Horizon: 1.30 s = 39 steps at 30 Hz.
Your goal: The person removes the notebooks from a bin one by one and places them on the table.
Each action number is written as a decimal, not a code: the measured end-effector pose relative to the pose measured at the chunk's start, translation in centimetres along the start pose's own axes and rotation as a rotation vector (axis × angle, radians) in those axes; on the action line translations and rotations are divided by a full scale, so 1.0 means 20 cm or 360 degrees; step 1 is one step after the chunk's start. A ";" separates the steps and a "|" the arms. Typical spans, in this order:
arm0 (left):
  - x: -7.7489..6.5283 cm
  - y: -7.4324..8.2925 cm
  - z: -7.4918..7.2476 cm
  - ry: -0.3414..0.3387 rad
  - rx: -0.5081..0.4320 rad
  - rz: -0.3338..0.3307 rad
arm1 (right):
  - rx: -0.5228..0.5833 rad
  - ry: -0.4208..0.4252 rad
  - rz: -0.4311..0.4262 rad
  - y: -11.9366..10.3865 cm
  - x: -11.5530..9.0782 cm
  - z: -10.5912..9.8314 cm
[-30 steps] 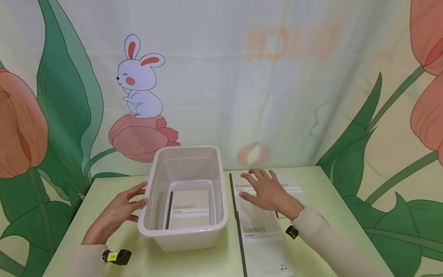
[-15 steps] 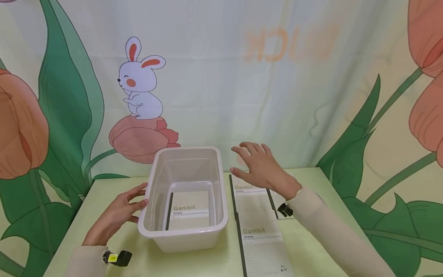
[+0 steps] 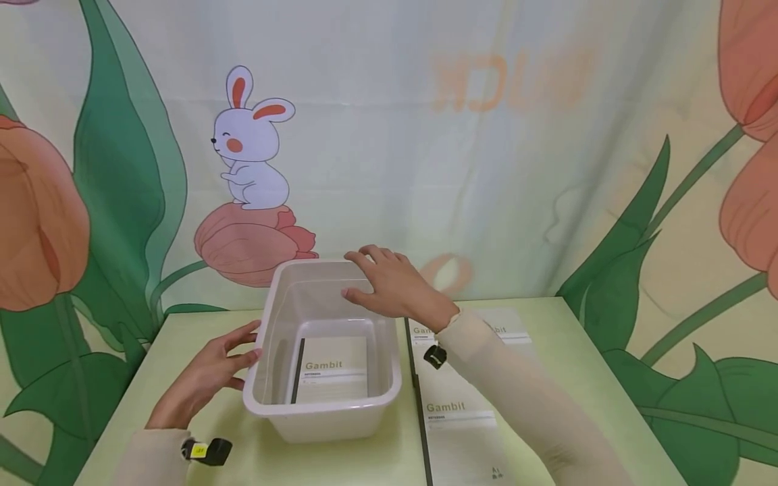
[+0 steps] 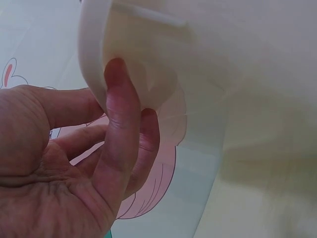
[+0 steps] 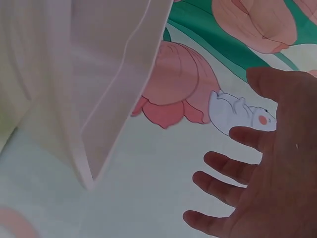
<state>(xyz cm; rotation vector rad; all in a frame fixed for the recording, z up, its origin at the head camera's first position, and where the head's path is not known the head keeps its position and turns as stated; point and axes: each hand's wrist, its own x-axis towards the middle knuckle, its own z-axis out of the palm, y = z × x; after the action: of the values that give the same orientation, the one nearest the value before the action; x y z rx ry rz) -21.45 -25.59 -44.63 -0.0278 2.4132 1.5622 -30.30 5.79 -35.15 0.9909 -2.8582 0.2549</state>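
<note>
A pale grey plastic bin [image 3: 328,425] stands on the table, with a Gambit notebook [image 3: 334,371] lying flat in its bottom. My left hand [image 3: 209,368] grips the bin's left rim; in the left wrist view, fingers [image 4: 121,114] lie against the outside below the lip. My right hand [image 3: 395,283] hovers over the bin's far right corner, holding nothing, its fingers spread and slightly bent. In the right wrist view that hand [image 5: 267,158] is apart from the bin wall [image 5: 109,64]. Right of the bin lie more Gambit notebooks, the front one [image 3: 464,445] overlapping one behind it.
A pale green table [image 3: 577,391] carries everything and meets a printed curtain [image 3: 377,135] with tulips and a rabbit at its back. Another notebook [image 3: 510,324] lies at the back right, partly behind my right forearm [image 3: 516,398].
My right hand has lifted off the back notebooks and swung left to above the bin's far right corner. The left hand, bin and notebooks stay put.
</note>
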 end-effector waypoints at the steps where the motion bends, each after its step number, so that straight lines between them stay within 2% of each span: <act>1: 0.00 0.00 0.00 0.0004 0.0001 -0.0004 | 0.0001 -0.0023 0.0003 -0.01 0.03 0.02; 11: 0.00 0.01 -0.03 0.0009 0.0004 0.0001 | 0.0090 -0.0294 0.0120 -0.13 0.29 0.20; 20: -0.02 0.02 -0.04 0.0007 -0.0018 0.0003 | 0.0228 -0.0453 0.0300 -0.17 0.42 0.42; 26: -0.02 0.01 -0.04 0.0009 -0.0016 0.0009 | 0.0221 -0.0556 0.0345 -0.20 0.46 0.53; 37: 0.00 0.00 0.00 0.0012 -0.0022 -0.0011 | 0.0233 -0.0739 0.0459 -0.23 0.42 0.74; 39: 0.00 0.00 0.00 0.0013 -0.0021 -0.0017 | 0.0272 -0.0795 0.0525 -0.24 0.41 0.78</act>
<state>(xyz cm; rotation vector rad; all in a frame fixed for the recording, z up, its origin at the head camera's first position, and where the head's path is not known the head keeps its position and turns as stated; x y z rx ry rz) -21.43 -25.62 -44.62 -0.0498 2.4052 1.5764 -34.55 -5.85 -48.49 0.6728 -3.5103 0.3220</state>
